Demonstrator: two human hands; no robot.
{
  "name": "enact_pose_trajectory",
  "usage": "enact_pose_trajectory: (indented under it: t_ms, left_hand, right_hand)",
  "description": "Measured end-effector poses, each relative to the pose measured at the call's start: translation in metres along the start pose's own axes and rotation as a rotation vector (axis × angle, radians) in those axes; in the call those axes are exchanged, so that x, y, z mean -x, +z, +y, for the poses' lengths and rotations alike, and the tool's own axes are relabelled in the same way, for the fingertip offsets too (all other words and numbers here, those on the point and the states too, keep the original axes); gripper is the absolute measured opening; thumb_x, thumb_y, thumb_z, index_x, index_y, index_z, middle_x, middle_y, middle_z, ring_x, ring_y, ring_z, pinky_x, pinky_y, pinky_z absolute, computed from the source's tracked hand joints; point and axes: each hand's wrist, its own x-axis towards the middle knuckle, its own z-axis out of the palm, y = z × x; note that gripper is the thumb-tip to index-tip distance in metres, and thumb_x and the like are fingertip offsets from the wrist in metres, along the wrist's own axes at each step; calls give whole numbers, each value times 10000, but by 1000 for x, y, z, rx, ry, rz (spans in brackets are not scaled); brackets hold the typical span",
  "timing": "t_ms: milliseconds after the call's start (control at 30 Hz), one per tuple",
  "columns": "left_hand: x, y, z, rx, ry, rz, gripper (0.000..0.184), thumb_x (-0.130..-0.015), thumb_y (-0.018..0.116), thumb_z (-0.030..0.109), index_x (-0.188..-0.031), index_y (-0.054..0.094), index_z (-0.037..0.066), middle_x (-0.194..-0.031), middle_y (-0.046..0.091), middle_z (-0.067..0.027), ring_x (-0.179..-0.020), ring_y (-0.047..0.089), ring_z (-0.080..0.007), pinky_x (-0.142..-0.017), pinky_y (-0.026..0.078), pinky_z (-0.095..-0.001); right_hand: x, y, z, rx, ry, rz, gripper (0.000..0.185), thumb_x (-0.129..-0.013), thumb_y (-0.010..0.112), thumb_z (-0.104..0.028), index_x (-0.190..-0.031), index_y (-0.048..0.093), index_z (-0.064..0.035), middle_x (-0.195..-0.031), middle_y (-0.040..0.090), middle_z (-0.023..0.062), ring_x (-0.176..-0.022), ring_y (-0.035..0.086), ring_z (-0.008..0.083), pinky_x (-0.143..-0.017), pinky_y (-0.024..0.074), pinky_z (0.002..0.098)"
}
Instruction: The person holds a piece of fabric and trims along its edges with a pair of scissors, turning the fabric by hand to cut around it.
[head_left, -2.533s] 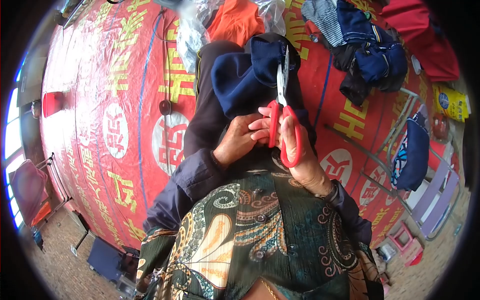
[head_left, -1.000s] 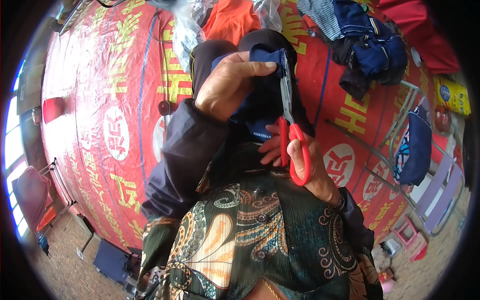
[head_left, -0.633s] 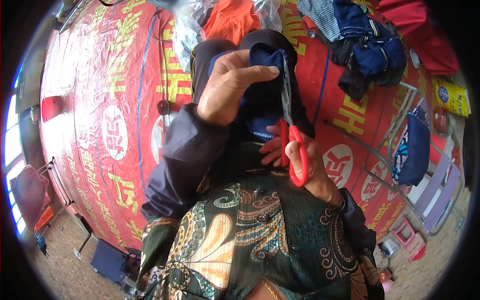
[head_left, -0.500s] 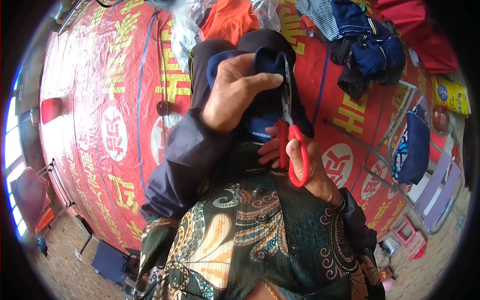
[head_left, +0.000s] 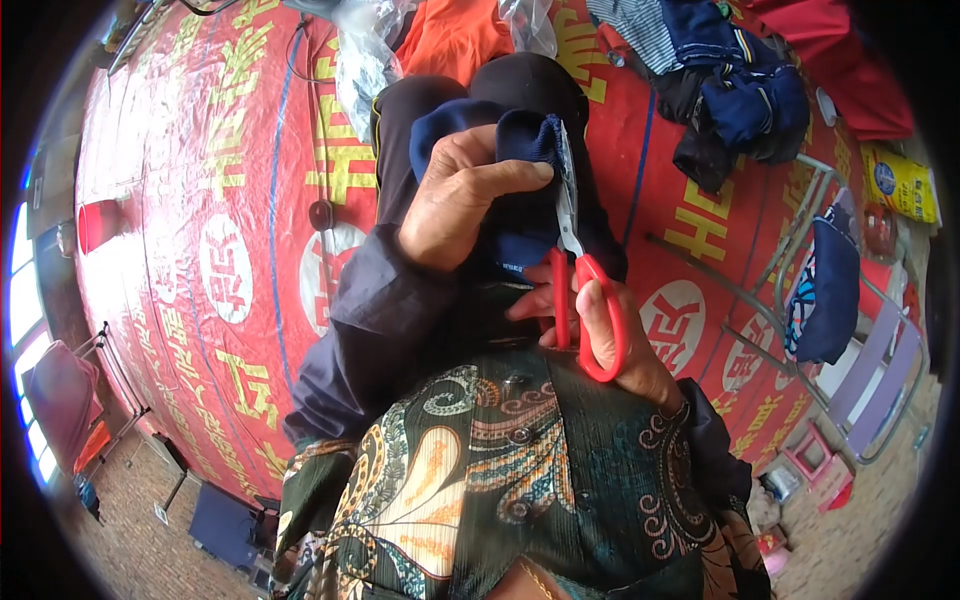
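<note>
Our left hand (head_left: 452, 207) pinched out ahead, its thumb (head_left: 518, 178) extended, while our right hand (head_left: 600, 322) gripped nearer us.

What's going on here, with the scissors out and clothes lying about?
A seated person is busy with a navy cloth and red-handled scissors. The left hand pinches the cloth near its edge. The right hand holds the scissors by their handles, the blades pointing away from the body along that edge; whether they are cutting into it is too fine to tell. A pile of dark clothes lies to the right, and an orange cloth lies beyond the knees.
</note>
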Motion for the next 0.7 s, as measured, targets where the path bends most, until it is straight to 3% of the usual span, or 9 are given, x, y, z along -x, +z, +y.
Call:
enact_pose_trajectory:
  t_ms: [167, 267, 433, 700]
  left_hand:
    - [0, -1, 2, -25, 3, -18, 117, -828, 648, -12, -938, 687, -8, -860, 702, -36, -766, 641, -99, -747, 513, -244]
    - [-1, -1, 4, -53, -2, -4, 106, -829, 648, -11, -929, 684, -10, -849, 695, -26, -747, 634, -93, -722, 510, -240]
    - [-7, 0, 8, -149, 36, -4, 96, -825, 656, -5, -918, 677, -13, -836, 688, -19, -718, 626, -82, -688, 505, -230]
    - [-7, 0, 7, -115, 2, -11, 113, -826, 657, -10, -937, 679, -8, -848, 690, -15, -748, 631, -76, -708, 504, -225]
  right_hand:
    - [-2, 0, -1, 18, 19, -3, 729, -955, 497, -564, -1307, 470, 74, -1042, 676, 148, -935, 668, 182, -736, 515, 263]
    - [-4, -1, -1, 18, 6, 10, 646, -968, 529, -483, -1301, 480, 68, -1030, 677, 144, -905, 676, 169, -713, 515, 256]
    - [-7, -4, 0, 10, 6, 67, 492, -976, 557, -307, -1284, 494, 70, -909, 664, 98, -691, 625, 106, -580, 474, 222]
    - [-2, -9, 4, 31, -27, 108, 408, -975, 565, -251, -1203, 550, 88, -778, 642, 79, -509, 502, 57, -466, 391, 198]
